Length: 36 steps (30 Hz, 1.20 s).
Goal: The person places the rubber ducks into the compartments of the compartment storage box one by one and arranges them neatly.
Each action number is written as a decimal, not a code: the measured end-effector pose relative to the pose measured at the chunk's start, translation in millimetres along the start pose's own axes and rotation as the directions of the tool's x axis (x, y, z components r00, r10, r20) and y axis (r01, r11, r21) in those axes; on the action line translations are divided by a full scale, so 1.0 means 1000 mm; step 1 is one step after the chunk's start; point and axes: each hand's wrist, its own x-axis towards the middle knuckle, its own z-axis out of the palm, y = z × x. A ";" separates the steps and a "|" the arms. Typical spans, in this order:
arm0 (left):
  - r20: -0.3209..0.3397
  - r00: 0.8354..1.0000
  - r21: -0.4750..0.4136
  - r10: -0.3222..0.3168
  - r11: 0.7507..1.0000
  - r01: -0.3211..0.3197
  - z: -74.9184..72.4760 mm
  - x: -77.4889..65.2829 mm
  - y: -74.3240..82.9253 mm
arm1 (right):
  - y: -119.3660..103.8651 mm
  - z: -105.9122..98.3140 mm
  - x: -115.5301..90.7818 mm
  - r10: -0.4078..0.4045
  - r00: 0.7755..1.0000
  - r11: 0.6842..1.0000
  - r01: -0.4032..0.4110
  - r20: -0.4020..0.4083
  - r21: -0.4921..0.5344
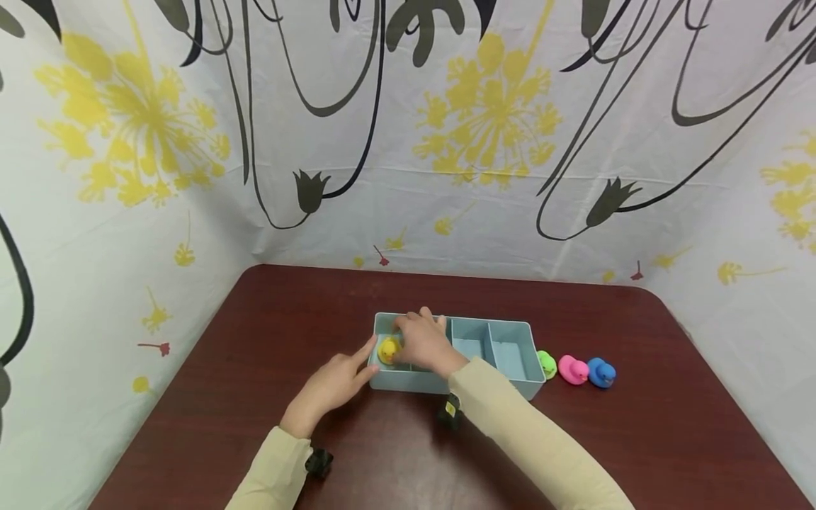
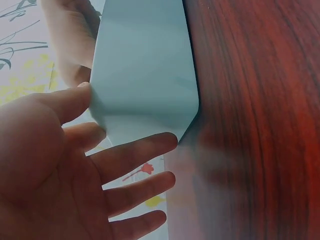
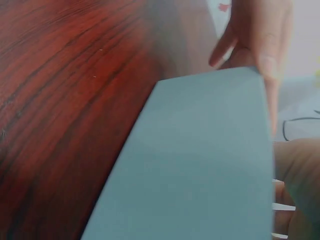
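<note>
A light-blue box (image 1: 408, 381) with a row of compartments stands on the table. A yellow rubber duck (image 1: 387, 350) is in its leftmost compartment. My right hand (image 1: 426, 343) reaches into the box from the right and pinches the duck by its right side; the fingertips are partly hidden. At the box's left end, my left hand (image 1: 334, 382) touches the rim with straight fingers. In the left wrist view its thumb and fingers (image 2: 135, 152) lie spread along the end wall. The right wrist view shows the box's side (image 3: 195, 165), with the right hand (image 3: 300, 185) mostly hidden behind it.
Green (image 1: 546, 364), pink (image 1: 573, 370) and blue (image 1: 601, 372) rubber ducks stand in a row just right of the box. The dark red-brown table (image 1: 306, 304) is backed by a white patterned cloth (image 1: 382, 142).
</note>
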 end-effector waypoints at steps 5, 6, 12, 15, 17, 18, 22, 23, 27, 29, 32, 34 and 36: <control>0.001 1.000 0.014 -0.017 1.000 0.016 -0.001 0.001 0.000 | 0.006 -0.008 -0.002 -0.023 0.998 0.999 0.024 -0.061 0.030; 0.004 1.000 0.010 -0.023 1.000 0.023 -0.001 0.001 0.000 | 0.007 -0.010 -0.002 -0.024 0.997 0.999 0.026 -0.068 0.039; 0.013 0.999 -0.001 -0.041 0.999 0.041 -0.001 -0.001 -0.001 | 0.013 -0.016 -0.010 -0.004 0.995 0.997 0.012 -0.101 0.080; 0.019 0.999 -0.003 -0.046 0.999 0.046 0.001 -0.003 -0.001 | 0.017 -0.017 -0.014 0.013 0.993 0.995 -0.002 -0.116 0.101; 0.026 0.998 -0.001 -0.051 0.999 0.051 0.002 -0.003 0.000 | 0.020 -0.018 -0.017 0.025 0.992 0.994 -0.011 -0.121 0.110; 0.031 0.998 0.001 -0.052 0.999 0.052 0.002 -0.003 0.000 | 0.021 -0.018 -0.019 0.028 0.992 0.993 -0.013 -0.125 0.114; 0.035 0.998 0.019 -0.050 0.999 0.049 0.003 -0.002 0.000 | 0.029 -0.020 -0.025 0.049 0.989 0.991 -0.031 -0.139 0.130; 0.034 0.998 0.023 -0.046 0.999 0.045 0.003 -0.001 0.000 | 0.031 -0.020 -0.026 0.055 0.988 0.991 -0.036 -0.144 0.132; 0.031 0.999 0.014 -0.030 0.999 0.030 0.004 0.000 0.001 | 0.040 -0.024 -0.033 0.063 0.983 0.989 -0.038 -0.174 0.145; 0.028 0.999 -0.004 -0.028 1.000 0.029 0.003 0.000 0.002 | 0.045 -0.026 -0.036 0.057 0.979 0.988 -0.027 -0.194 0.152; 0.025 0.999 -0.024 -0.038 0.999 0.039 0.002 0.000 0.002 | 0.051 -0.030 -0.041 0.041 0.974 0.987 -0.005 -0.222 0.159; 0.020 0.999 -0.034 -0.048 0.998 0.049 0.001 0.000 0.003 | 0.054 -0.033 -0.043 0.030 0.971 0.988 0.007 -0.238 0.153; 0.016 0.998 -0.037 -0.053 0.998 0.054 0.001 0.001 0.003 | 0.058 -0.036 -0.045 0.022 0.969 0.989 0.015 -0.248 0.145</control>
